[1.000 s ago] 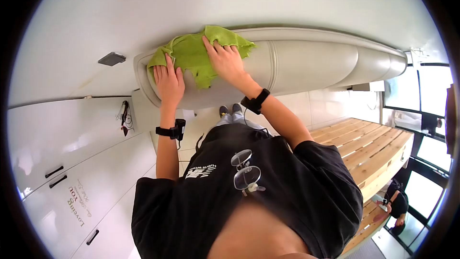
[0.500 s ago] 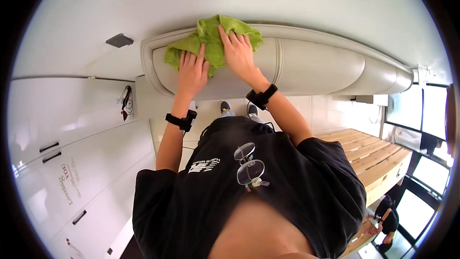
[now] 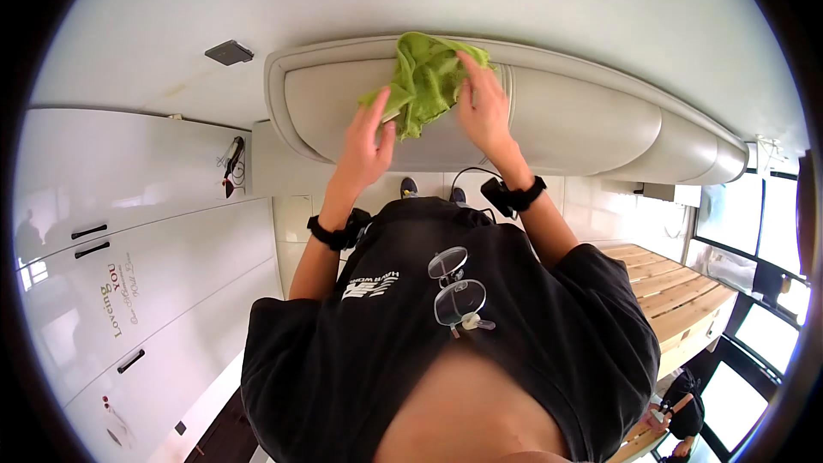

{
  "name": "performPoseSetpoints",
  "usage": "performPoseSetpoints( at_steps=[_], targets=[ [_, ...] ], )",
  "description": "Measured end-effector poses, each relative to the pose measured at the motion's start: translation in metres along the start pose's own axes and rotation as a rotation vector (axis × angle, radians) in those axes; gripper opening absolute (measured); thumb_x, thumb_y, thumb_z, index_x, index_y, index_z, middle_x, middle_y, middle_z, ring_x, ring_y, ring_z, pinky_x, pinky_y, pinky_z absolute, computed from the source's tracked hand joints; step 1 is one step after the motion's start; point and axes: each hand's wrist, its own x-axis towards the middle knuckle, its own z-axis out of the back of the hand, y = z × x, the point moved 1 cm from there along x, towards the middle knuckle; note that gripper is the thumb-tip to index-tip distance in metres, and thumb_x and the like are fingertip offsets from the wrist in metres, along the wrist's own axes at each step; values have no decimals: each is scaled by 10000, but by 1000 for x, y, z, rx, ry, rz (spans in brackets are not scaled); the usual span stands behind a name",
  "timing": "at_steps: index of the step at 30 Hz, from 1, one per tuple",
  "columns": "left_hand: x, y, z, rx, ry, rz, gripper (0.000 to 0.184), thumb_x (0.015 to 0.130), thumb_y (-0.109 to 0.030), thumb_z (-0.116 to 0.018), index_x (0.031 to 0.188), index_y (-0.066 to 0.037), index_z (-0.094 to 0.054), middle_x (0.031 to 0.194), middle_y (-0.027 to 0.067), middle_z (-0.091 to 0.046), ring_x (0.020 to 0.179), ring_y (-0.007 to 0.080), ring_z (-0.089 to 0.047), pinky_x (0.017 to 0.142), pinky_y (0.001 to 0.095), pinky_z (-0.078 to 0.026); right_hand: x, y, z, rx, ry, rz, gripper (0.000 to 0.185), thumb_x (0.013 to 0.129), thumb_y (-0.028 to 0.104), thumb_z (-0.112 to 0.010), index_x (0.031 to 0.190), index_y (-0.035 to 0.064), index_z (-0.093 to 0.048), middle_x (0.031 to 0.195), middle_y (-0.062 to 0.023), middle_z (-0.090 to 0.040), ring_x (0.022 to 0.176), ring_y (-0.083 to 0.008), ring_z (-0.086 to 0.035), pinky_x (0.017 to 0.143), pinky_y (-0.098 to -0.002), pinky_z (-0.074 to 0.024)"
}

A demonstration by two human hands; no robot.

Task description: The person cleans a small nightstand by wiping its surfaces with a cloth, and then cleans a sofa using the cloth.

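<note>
Holding cloth (image 3: 429, 81) @ backrest's (image 3: 591, 107) upr edge

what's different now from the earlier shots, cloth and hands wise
The green cloth has moved right along the cream upholstered furniture, nearer its seam, and is now bunched rather than spread out. The left hand and right hand went right with it, now at its opposite edges instead of lying flat on top. The eyeglasses still hang on the black shirt.
</note>
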Motion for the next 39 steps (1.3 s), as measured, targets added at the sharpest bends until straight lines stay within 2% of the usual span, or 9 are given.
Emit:
performPoseSetpoints(
  at_steps=[1,7,12,15,17,22,25,32,39],
  targets=[
    [-5,-2,5,-4,-215,-160,500,908,-37,-545,1395,-7,-436,1135,181,-621,888,305,-662,785,349,-517,0,4,11,-2,0,-1,433,825,-94,-533,1239,26,-579,948,-154,-636,857,-317,-619,831,-350,-514],
    [-22,-13,48,-325,-469,-99,357,991,19,-371,1340,87,-392,1123,219,-608,919,297,-678,808,375,-573,-6,22,50,119,-386,68,245,966,21,-503,1192,-20,-588,1049,-149,-694,906,-160,-661,740,-285,-520],
    [-14,-9,48,-253,-463,-130,313,994,17,-364,1288,86,-444,1088,205,-614,887,275,-684,795,352,-573,-4,25,46,139,-413,-116,213,995,50,-462,1137,-34,-597,892,-120,-726,844,-169,-688,739,-248,-512],
    [3,17,28,-205,-418,-83,311,995,-19,-404,1286,73,-462,1069,211,-618,830,261,-683,734,343,-559,-5,15,31,142,-402,-155,218,966,68,-494,1147,26,-610,924,-124,-716,710,-177,-650,613,-287,-487],
    [11,31,16,93,-305,-7,365,942,-10,-482,1305,35,-474,1071,234,-621,925,332,-643,782,366,-509,-7,2,11,-49,-269,-114,260,967,82,-510,1201,-3,-583,1051,-192,-668,940,-293,-660,832,-348,-508],
    [14,77,-22,450,-144,-196,575,900,-179,-578,1401,29,-387,1130,231,-565,1111,432,-479,998,527,-342,-18,-16,-45,-357,-64,21,381,914,185,-590,1264,34,-570,965,-162,-614,945,-345,-574,921,-427,-444],
    [11,77,-26,472,-113,-222,566,931,-174,-546,1433,10,-362,1146,225,-573,1065,419,-511,968,518,-374,-22,-18,-58,-583,-63,149,448,885,295,-605,1274,75,-581,912,-114,-614,963,-315,-569,969,-469,-416],
    [15,49,-35,321,197,-77,593,918,-156,-543,1469,-53,-348,1109,221,-574,1063,398,-544,939,445,-439,-31,-18,-61,-483,-72,161,367,848,120,-651,1215,105,-646,795,-54,-611,854,-271,-597,847,-393,-476],
    [24,47,-47,164,246,-277,638,876,-56,-500,1484,-41,-309,1111,266,-535,1061,444,-520,949,468,-424,-35,-29,-60,-450,-137,279,509,693,31,-618,1197,90,-657,771,-51,-616,797,-242,-598,837,-386,-490]
  ],
)
